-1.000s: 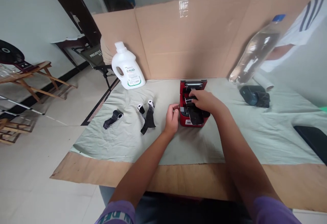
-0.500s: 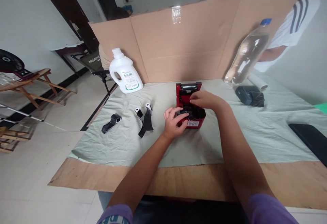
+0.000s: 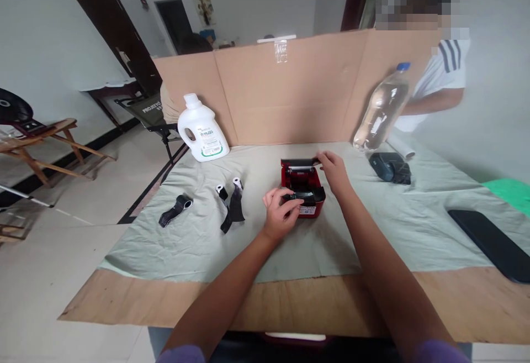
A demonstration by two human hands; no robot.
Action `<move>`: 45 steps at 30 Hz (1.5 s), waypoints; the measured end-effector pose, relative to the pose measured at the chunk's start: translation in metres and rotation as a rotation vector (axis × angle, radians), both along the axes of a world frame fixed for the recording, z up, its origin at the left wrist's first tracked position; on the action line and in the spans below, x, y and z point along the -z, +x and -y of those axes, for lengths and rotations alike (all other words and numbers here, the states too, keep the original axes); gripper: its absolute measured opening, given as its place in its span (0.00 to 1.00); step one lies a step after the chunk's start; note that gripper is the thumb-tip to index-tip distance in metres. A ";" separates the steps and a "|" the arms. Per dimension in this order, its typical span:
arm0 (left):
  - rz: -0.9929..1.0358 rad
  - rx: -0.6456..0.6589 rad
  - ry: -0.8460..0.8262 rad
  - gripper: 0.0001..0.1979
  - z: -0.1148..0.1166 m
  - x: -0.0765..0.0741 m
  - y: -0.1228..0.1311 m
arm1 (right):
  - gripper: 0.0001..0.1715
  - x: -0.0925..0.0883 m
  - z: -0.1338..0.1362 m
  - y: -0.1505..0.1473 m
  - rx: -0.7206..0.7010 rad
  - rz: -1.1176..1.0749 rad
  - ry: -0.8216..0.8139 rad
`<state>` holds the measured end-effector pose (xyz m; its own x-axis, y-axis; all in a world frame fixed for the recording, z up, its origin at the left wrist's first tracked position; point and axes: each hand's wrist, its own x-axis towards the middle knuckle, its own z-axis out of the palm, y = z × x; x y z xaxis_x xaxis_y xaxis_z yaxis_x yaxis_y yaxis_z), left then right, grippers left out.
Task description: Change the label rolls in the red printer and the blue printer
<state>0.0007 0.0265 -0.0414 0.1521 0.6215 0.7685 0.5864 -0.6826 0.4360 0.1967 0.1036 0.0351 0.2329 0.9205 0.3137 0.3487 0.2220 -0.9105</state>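
Note:
A small red and black label printer (image 3: 310, 211) stands on the cloth, its hinged lid (image 3: 298, 162) raised at the back and tipped partway forward. My right hand (image 3: 334, 174) pinches the right end of the lid's edge. My left hand (image 3: 281, 212) is at the printer's front left, thumb and fingers bent over the front edge. A glossy black strip (image 3: 305, 196) lies there by the fingertips; whether they grip it is hard to see. Left of the printer lie small black rolls with white cores, one (image 3: 177, 210) farther off and two (image 3: 234, 208) nearer, with tails partly unwound.
A white jug (image 3: 202, 131) and a clear bottle (image 3: 383, 110) with a blue cap stand before a cardboard screen (image 3: 290, 98). To the right are a dark wrapped object (image 3: 390, 168) and a black phone-like slab (image 3: 491, 241). Beyond the screen stands a person (image 3: 447, 73).
My right hand has moved from inside the printer to the lid's right edge. The lid has tipped forward. My left hand stays at the printer's front. The view has tilted up slightly.

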 end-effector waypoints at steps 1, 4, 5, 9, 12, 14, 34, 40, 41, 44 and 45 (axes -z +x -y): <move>0.011 0.008 0.012 0.11 0.001 0.000 -0.001 | 0.19 0.006 0.007 0.002 0.002 0.004 0.007; 0.008 0.034 0.054 0.12 0.002 -0.001 -0.003 | 0.16 0.025 0.028 0.010 -0.005 0.010 -0.002; 0.001 0.035 0.067 0.12 0.002 -0.001 -0.004 | 0.19 0.031 0.032 0.012 -0.022 -0.020 -0.033; -0.005 0.009 0.068 0.12 -0.002 -0.001 -0.005 | 0.32 0.054 0.040 0.015 -0.124 -0.239 -0.171; 0.005 -0.030 -0.046 0.19 -0.008 -0.001 -0.009 | 0.33 0.068 0.037 0.011 -0.186 -0.327 -0.179; 0.003 -0.037 -0.129 0.26 -0.013 -0.001 -0.011 | 0.34 0.073 0.036 0.008 -0.203 -0.320 -0.172; 0.167 0.151 -0.178 0.31 -0.023 0.005 -0.013 | 0.34 0.082 0.042 -0.002 -0.248 -0.583 -0.116; 0.142 0.141 -0.177 0.23 -0.027 0.005 -0.015 | 0.30 0.080 0.036 0.002 -0.240 -0.612 -0.159; 0.131 0.139 -0.170 0.21 -0.028 0.005 -0.015 | 0.30 0.080 0.036 0.001 -0.222 -0.607 -0.159; 0.146 0.160 -0.170 0.18 -0.028 0.004 -0.015 | 0.30 0.084 0.038 -0.001 -0.146 -0.536 -0.123; 0.175 0.169 -0.192 0.19 -0.027 0.004 -0.015 | 0.31 0.086 0.040 -0.002 -0.134 -0.497 -0.105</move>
<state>-0.0139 0.0535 -0.0450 0.1416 0.7350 0.6631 0.3766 -0.6595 0.6506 0.1950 0.0631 -0.0505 0.2079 0.9731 0.0996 -0.1561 0.1335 -0.9787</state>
